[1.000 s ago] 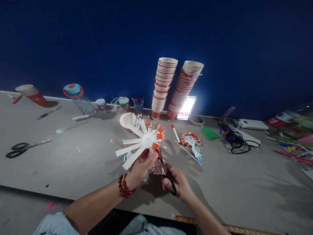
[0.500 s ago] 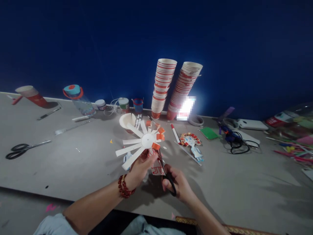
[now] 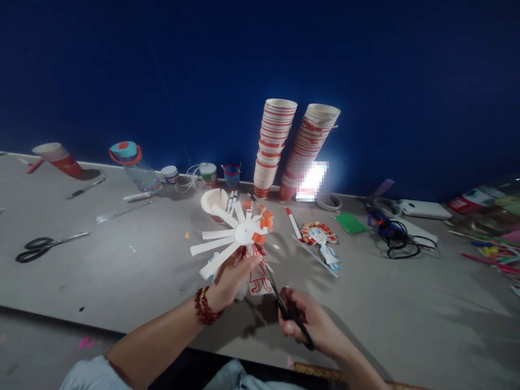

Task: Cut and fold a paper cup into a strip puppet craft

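My left hand (image 3: 235,275) pinches a paper cutout: a white disc with long strips (image 3: 245,233) fanning out, some curled into orange rolls, joined to a dress figure drawn in red (image 3: 258,279). A beaded bracelet circles that wrist. My right hand (image 3: 305,318) has its fingers in the handles of black-handled scissors (image 3: 285,310), whose blades reach the right edge of the drawn figure. Right of them on the table lies a similar paper doll (image 3: 319,234) with a blue-drawn face and dress. Another blue-drawn piece is partly hidden behind my left hand.
Two tall stacks of paper cups (image 3: 275,143) stand at the back beside a lit screen. Left lie spare scissors (image 3: 40,248), a ruler and a water bottle (image 3: 132,165). A cut cup (image 3: 214,203), red marker (image 3: 293,223), green pad (image 3: 350,222) and tangled cable (image 3: 400,238) surround the middle.
My right hand has drawn the scissors down and to the right, so the blades now sit lower beside the figure. My left hand still holds the cutout in nearly the same place.
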Tool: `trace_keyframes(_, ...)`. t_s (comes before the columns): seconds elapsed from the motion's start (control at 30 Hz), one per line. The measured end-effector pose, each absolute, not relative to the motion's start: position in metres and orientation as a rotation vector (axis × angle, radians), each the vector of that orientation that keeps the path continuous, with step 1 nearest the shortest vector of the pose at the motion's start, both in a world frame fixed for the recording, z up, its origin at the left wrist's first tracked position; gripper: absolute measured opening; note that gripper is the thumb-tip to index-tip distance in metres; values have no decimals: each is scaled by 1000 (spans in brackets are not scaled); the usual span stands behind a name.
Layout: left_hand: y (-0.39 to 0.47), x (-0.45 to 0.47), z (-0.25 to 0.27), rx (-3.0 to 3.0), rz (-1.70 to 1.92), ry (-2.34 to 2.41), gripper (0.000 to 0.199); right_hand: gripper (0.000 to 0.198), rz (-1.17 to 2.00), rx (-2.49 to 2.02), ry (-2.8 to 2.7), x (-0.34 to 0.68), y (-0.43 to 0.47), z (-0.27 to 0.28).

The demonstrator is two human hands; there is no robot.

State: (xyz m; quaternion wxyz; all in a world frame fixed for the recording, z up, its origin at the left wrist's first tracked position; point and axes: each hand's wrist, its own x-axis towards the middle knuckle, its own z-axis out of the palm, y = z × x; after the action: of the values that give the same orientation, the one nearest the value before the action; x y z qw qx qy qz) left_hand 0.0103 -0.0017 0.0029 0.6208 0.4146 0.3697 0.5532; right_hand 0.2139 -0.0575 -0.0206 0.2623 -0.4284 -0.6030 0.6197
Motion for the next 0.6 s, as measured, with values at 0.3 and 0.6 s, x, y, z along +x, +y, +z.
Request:
trace_keyframes(0.3,3,6,14,899,945,638,12,63,1944,-1088,-1630,249,-56,4)
trace_keyframes(0.6,6,7,13,1062,825,644,21,65,2069,-1076,-1663,245,-52,8)
